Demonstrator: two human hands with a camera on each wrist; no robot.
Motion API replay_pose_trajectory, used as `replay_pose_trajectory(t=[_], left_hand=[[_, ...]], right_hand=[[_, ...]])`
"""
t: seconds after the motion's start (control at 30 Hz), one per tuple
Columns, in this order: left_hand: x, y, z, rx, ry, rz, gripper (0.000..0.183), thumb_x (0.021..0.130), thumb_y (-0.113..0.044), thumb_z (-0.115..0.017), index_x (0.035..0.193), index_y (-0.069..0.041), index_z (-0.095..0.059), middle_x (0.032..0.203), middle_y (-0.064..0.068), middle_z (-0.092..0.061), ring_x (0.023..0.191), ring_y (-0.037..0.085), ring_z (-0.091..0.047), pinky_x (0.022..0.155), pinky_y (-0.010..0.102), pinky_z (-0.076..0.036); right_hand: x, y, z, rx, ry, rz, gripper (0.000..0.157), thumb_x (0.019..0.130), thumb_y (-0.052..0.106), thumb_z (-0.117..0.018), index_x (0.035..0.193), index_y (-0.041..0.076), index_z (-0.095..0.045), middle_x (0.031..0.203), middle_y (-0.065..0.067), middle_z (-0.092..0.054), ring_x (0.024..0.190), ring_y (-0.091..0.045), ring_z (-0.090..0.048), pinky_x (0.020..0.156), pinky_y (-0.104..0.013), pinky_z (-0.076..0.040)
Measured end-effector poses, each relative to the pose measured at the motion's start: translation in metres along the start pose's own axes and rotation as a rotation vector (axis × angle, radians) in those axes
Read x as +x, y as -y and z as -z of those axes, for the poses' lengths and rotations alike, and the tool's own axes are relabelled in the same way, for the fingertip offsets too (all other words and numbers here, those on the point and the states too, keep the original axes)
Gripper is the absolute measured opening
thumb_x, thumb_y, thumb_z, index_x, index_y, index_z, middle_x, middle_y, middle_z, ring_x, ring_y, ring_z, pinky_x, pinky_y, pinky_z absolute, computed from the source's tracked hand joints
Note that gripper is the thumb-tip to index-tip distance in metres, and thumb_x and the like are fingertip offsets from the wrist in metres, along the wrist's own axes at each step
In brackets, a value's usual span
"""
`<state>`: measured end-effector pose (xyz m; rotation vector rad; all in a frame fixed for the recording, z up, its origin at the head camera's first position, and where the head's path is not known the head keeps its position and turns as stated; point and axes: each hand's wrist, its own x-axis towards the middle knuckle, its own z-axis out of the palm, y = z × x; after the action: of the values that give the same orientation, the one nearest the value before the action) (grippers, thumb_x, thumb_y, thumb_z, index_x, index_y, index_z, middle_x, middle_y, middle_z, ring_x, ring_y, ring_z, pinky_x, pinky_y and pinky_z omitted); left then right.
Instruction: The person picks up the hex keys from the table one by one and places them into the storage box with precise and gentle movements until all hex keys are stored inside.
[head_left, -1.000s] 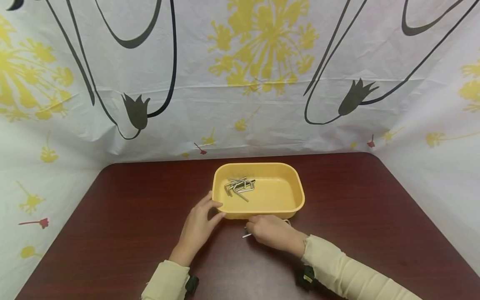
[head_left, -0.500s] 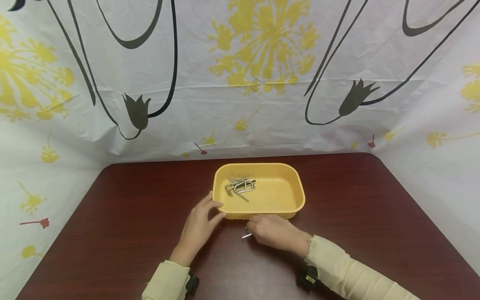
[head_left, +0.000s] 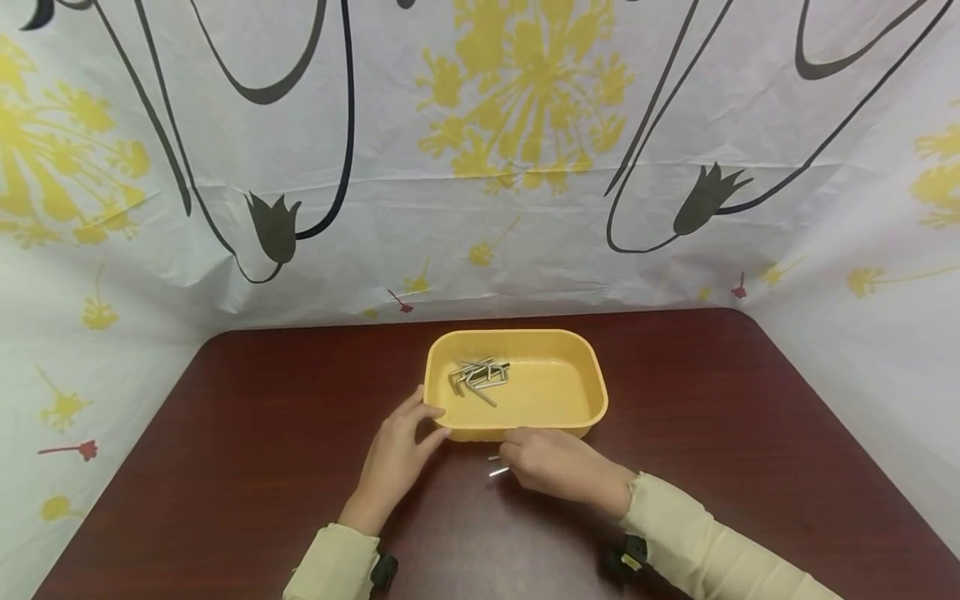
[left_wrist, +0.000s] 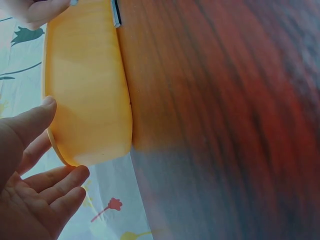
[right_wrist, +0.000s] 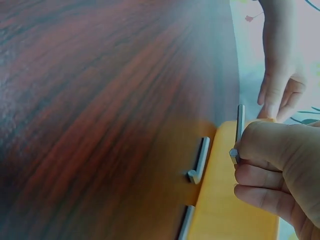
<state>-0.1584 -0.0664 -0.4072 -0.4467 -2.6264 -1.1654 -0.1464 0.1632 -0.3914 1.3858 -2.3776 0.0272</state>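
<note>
A yellow plastic tray lies on the table, with several metal hex keys piled in its left part. My left hand holds the tray's near left corner, thumb against the front wall by the rim and a finger behind it. Just in front of the tray, my right hand pinches a hex key between thumb and forefinger; the fingers hide part of it. Beside the tray's front wall lie a short hex key and another metal key, partly cut off in the right wrist view.
The dark red-brown wooden table stretches to both sides and in front of the tray. White patterned cloth hangs behind and along both sides of the table. A dark camera sits at the right wrist.
My right hand has shifted slightly right with the hex key. The left hand keeps its hold on the tray. The head view has tilted very slightly.
</note>
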Motion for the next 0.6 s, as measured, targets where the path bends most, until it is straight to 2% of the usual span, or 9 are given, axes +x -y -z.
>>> replay_pose_trajectory(t=[0.4,0.6], left_hand=[[-0.001,0.0,0.002,-0.004,0.0,-0.001,0.025,0.077,-0.017,-0.077,0.1,-0.009,-0.069,0.135,0.018,-0.048,0.122,0.03,-0.048,0.092,0.043,-0.045],[-0.001,-0.001,0.001,-0.008,-0.002,0.006,0.025,0.078,-0.017,-0.076,0.1,-0.009,-0.069,0.135,0.017,-0.048,0.122,0.029,-0.048,0.093,0.043,-0.044]], right_hand=[[-0.001,-0.007,0.015,0.041,0.016,-0.04,0.017,0.071,0.006,-0.068,0.073,0.014,-0.053,0.069,0.007,-0.046,0.061,-0.009,-0.049,0.05,-0.018,-0.042],[-0.001,-0.009,0.02,0.036,-0.015,-0.049,0.017,0.072,0.005,-0.067,0.072,0.015,-0.053,0.068,0.008,-0.045,0.062,-0.007,-0.047,0.05,-0.016,-0.041]])
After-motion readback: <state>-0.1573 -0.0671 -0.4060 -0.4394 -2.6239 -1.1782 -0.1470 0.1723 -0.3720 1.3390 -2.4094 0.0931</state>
